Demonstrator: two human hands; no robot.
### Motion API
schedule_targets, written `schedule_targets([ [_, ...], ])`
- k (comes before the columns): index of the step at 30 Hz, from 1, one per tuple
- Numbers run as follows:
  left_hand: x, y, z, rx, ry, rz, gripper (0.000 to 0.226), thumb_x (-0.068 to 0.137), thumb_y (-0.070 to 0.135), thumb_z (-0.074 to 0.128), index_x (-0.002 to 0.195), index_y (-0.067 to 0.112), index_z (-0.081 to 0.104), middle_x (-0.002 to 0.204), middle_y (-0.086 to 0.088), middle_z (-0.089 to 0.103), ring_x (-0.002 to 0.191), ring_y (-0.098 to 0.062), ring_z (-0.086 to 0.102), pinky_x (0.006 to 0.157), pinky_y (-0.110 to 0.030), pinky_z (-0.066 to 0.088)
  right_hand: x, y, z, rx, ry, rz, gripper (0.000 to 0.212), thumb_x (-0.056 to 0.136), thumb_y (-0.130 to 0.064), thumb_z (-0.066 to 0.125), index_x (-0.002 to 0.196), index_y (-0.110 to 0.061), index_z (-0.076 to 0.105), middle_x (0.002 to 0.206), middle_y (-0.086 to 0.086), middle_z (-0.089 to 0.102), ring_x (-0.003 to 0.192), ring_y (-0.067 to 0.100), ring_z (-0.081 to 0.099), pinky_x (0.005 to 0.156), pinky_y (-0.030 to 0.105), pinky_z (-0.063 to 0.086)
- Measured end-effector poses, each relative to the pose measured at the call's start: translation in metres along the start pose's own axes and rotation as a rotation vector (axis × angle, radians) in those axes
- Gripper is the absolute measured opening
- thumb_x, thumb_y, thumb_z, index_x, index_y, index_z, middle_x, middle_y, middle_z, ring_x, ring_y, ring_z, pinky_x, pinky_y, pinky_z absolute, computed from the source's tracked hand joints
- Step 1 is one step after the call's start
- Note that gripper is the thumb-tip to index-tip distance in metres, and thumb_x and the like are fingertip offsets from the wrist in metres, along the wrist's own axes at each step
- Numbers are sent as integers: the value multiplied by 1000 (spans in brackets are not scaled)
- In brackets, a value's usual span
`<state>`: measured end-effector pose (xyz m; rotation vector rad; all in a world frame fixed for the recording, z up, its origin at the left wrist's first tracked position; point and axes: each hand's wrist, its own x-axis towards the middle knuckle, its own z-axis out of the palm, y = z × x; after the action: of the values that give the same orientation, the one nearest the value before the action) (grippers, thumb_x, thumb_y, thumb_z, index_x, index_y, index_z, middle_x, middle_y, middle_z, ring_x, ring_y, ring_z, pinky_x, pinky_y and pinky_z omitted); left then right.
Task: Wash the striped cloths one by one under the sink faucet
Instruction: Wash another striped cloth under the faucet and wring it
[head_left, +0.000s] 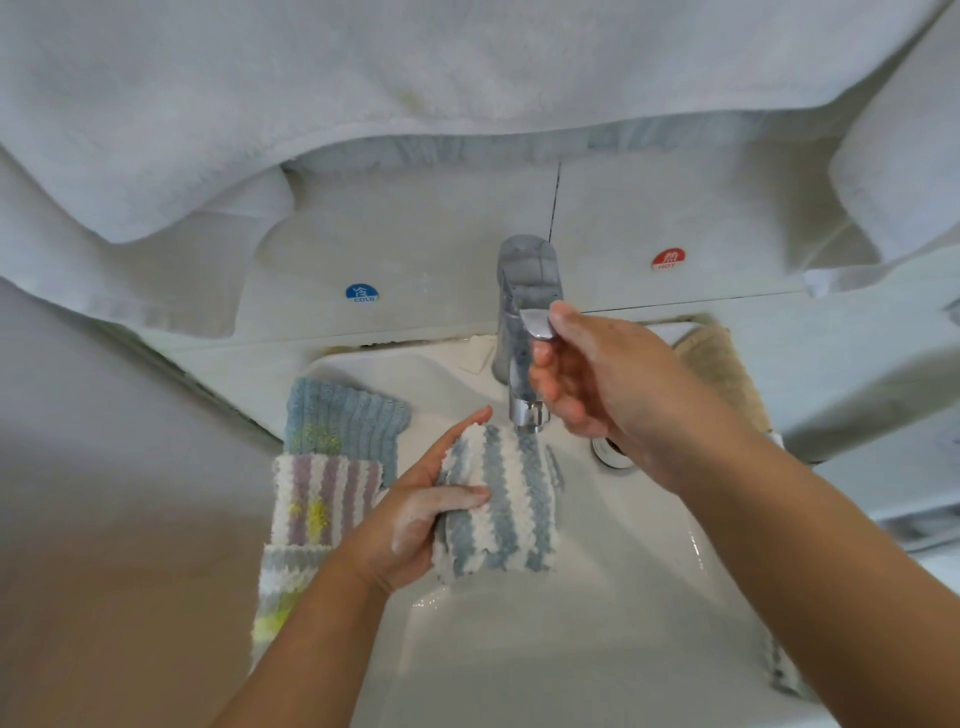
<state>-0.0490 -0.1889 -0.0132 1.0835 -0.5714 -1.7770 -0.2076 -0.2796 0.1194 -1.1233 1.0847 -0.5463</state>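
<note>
Left hand (415, 525) grips a blue-and-white striped cloth (498, 506), thumb across its front, fingers behind it, soap foam on the skin. Cloth is bunched, held over the white sink (597, 623) basin, top edge right under the spout of the chrome faucet (524, 332); cloth touching or almost touching the spout tip, can't tell which. Water flow not clearly visible. Right hand (597, 374) is at the faucet, thumb on top of the lever handle (537, 322), fingers curled beside and under it next to the spout body. Drain fitting (610, 452) partly hidden behind the right wrist. On the sink's left rim, three more cloths in a row: a blue ribbed cloth (343, 421) at the back, a purple-and-white striped cloth (322, 499) in the middle, a grey-and-white striped cloth (280, 592) with yellow-green marks nearest. A beige cloth (722, 369) lies on the right rim behind the right hand. Wall has a blue COLD sticker (362, 293) left of the faucet, red HOT sticker (668, 259) right. White towels (363, 104) hang above.
</note>
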Motion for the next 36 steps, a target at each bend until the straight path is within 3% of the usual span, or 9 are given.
schedule_targets([
  [14, 10, -3, 12, -5, -40, 24, 74, 76, -9, 54, 143, 20, 46, 139, -16, 55, 129, -35, 52, 108, -49, 42, 4, -5, -6, 226, -84, -112, 39, 104, -32, 35, 78, -11, 56, 55, 1, 54, 40, 10, 43, 38, 19, 33],
  [17, 11, -3, 12, 1, -51, 42, 75, 75, -9, 52, 144, 20, 44, 140, -18, 54, 130, -37, 50, 110, -53, 38, -4, 16, -15, 194, 8, -116, 41, 103, -33, 35, 76, -13, 59, 57, 2, 58, 44, 13, 48, 43, 22, 39],
  [20, 12, -3, 11, -6, -52, 53, 79, 72, -7, 54, 145, 20, 42, 140, -19, 52, 130, -40, 48, 111, -56, 34, -18, 64, -16, -51, 221, -5, 37, 102, -27, 39, 72, -13, 56, 61, 1, 59, 54, 16, 50, 53, 29, 42],
  [22, 12, -3, 10, 5, -61, 59, 83, 68, -2, 61, 146, 20, 42, 140, -18, 53, 129, -39, 50, 109, -54, 38, -19, 105, -13, -138, 297, 132, 27, 101, -29, 43, 82, -15, 55, 79, 0, 63, 69, 14, 55, 66, 30, 48],
  [25, 9, -1, 15, -2, -70, 62, 74, 72, -4, 60, 142, 14, 46, 136, -19, 57, 125, -37, 55, 104, -50, 45, -2, 139, -9, -24, 185, 252, 28, 99, -51, 36, 101, -31, 56, 109, -6, 67, 99, 6, 60, 99, 35, 45],
  [27, 7, -1, 20, -16, -24, 43, 54, 79, -1, 59, 132, 8, 56, 127, -20, 63, 116, -35, 61, 94, -43, 53, 12, 145, -5, 238, -50, 245, 51, 99, -57, 24, 117, -28, 62, 116, -2, 70, 110, 12, 64, 103, 35, 43],
  [29, 5, -1, 22, 18, 45, 28, 38, 85, 7, 64, 122, 5, 63, 118, -19, 68, 109, -33, 66, 87, -38, 56, 19, 144, -2, 444, -157, 279, 61, 99, -57, 22, 128, -19, 59, 124, 6, 67, 117, 18, 62, 103, 36, 43],
  [33, 6, -1, 13, 199, 335, 54, 21, 93, 21, 62, 108, 10, 71, 102, -7, 75, 101, -25, 70, 84, -31, 56, 23, 144, -7, 462, -146, 265, 56, 98, -51, 35, 132, -12, 57, 127, 11, 64, 120, 25, 60, 105, 41, 42],
  [36, 10, -4, 8, 426, 578, 70, 28, 94, 41, 58, 93, 16, 71, 88, -2, 76, 87, -19, 72, 76, -28, 55, 26, 144, -10, 334, -9, 234, 45, 88, -43, 58, 118, -10, 66, 111, 14, 71, 104, 31, 67, 94, 41, 49],
])
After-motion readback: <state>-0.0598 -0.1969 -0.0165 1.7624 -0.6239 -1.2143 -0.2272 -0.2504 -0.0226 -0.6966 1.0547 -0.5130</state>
